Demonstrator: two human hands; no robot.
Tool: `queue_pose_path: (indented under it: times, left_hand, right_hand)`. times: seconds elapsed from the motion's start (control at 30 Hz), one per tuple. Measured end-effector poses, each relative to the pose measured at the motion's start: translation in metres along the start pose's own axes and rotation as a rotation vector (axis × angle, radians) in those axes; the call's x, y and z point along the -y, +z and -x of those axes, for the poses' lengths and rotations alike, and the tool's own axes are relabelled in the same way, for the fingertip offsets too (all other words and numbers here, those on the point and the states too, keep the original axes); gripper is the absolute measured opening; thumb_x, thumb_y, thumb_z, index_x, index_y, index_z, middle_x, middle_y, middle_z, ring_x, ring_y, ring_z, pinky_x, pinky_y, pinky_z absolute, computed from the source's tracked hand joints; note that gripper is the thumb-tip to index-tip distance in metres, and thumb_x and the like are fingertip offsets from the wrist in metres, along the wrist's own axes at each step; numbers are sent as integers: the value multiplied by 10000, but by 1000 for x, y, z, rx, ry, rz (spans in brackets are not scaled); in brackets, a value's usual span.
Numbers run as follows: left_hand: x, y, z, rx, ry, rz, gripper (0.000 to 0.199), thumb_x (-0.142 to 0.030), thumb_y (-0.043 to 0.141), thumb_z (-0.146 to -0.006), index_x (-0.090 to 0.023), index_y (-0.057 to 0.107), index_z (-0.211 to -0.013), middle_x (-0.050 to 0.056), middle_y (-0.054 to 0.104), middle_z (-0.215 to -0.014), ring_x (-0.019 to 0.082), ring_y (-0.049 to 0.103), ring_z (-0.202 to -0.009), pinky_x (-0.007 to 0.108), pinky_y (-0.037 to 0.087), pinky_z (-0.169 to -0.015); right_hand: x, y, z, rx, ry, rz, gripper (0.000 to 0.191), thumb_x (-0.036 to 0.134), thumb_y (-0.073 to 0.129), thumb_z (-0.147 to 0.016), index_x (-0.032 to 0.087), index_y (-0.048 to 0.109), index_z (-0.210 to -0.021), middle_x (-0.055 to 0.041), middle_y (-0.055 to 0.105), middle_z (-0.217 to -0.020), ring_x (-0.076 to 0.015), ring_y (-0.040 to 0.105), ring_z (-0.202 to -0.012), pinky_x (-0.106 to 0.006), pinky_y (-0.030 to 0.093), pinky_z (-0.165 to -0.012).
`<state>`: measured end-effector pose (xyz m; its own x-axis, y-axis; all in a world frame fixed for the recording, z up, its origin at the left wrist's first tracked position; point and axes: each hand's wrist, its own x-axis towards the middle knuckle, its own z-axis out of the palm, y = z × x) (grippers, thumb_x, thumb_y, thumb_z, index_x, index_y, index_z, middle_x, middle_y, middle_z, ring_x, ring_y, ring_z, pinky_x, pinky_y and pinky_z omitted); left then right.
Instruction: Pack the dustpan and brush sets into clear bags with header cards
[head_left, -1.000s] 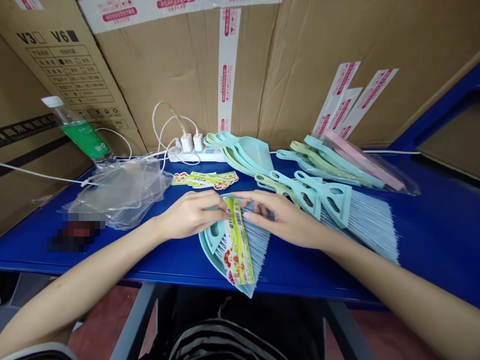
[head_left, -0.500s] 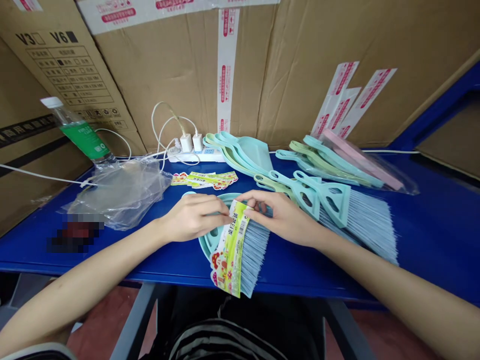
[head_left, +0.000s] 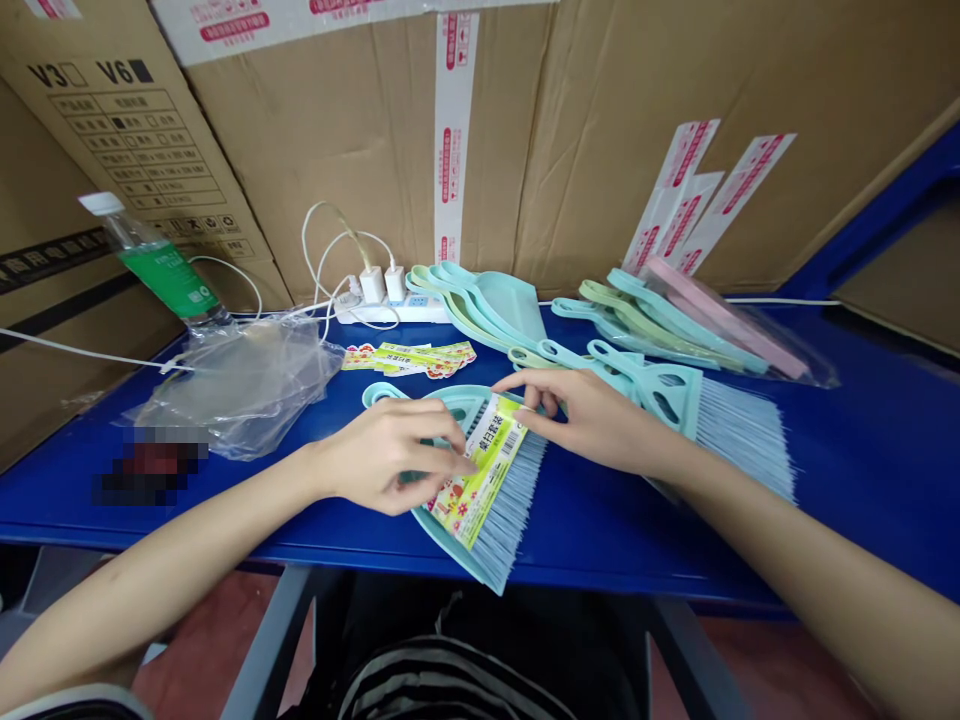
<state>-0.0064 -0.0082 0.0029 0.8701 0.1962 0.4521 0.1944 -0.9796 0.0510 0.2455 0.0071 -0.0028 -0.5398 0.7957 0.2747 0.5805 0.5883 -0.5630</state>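
A teal dustpan lies at the table's front edge, with a brush whose blue-grey bristles point right. Across the brush rests a yellow-green printed card. My right hand has its thumb and fingers around the card's upper end, closed on it. Over the card's lower left part is my left hand, its curled fingertips touching the card's face; whether they pinch anything is hard to see.
More brushes lie to the right, behind my right forearm. Dustpans and bagged pans stand further back. Several cards, clear bags, a bottle and a power strip are also there.
The card has shifted up and right and now lies flatter across the brush. My left hand has moved down along it, uncovering the dustpan's handle. My right hand moved slightly right.
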Motion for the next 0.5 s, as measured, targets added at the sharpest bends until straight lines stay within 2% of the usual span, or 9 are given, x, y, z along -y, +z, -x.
queue_pose_path:
  times: [0.2,0.37,0.5]
  left_hand:
    - [-4,3,-2,103,-3,130,196,-230,555,-912,-208,734,-986,65,723,-891,176,615,-799,316,534,-717]
    - [-4,4,-3,112,4,143,209,-224,556,-910,-185,742,-995,80,722,-899,181,595,-773,328,527,-702]
    - [-6,3,-3,124,-9,169,220,-233,550,-913,-213,744,-1014,79,732,-908,184,615,-786,329,543,-713]
  right_hand:
    - [-6,-2,-1,-3,-16,83,266,181,538,-841,210,712,-1039,24,603,-644,-124,483,-537,-258,390,-536]
    - [-12,-3,-2,20,-45,149,243,181,585,-815,216,722,-1013,22,593,-657,-136,501,-570,-267,397,-562]
    - [-14,-3,-2,7,-100,211,250,183,594,-813,220,722,-1024,4,596,-706,-162,547,-642,-288,430,-615]
